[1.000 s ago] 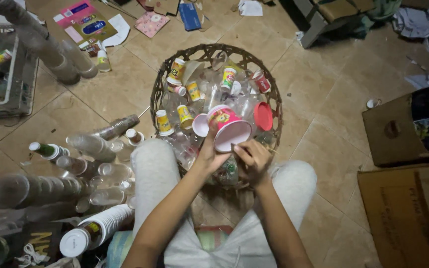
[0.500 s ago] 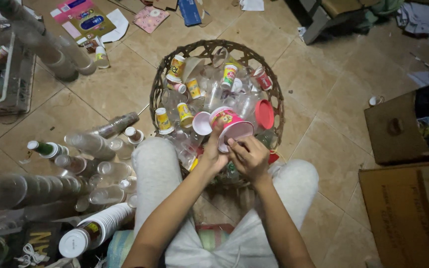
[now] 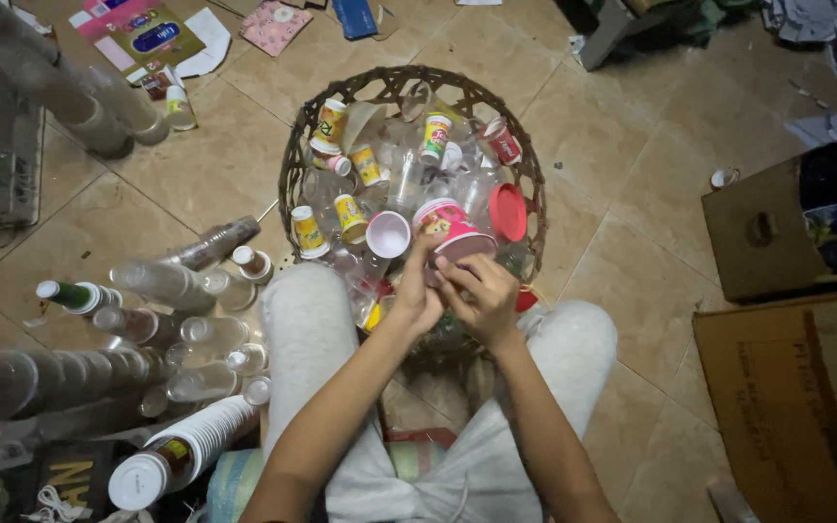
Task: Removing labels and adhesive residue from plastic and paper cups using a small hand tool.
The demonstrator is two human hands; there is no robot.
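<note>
A round woven basket [image 3: 298,165] full of mixed plastic cups stands on the tiled floor in front of my knees. Both hands meet over its near rim. My left hand [image 3: 417,287] and my right hand [image 3: 483,294] hold a pink printed cup [image 3: 450,230] between them, its open mouth tilted toward me. My right fingers press at the cup's rim. A small white cup [image 3: 387,234] lies just left of it, and a red lid [image 3: 509,211] just right.
Stacks of nested clear and white cups [image 3: 162,286] lie on the floor at my left, one long white stack [image 3: 186,451] by my thigh. Cardboard boxes [image 3: 785,387] sit at right. Flattened packaging [image 3: 142,34] lies at the top left.
My hands have drawn the pink cup slightly closer to me and closed in around its rim. The view has shifted a little; the basket's contents stay put.
</note>
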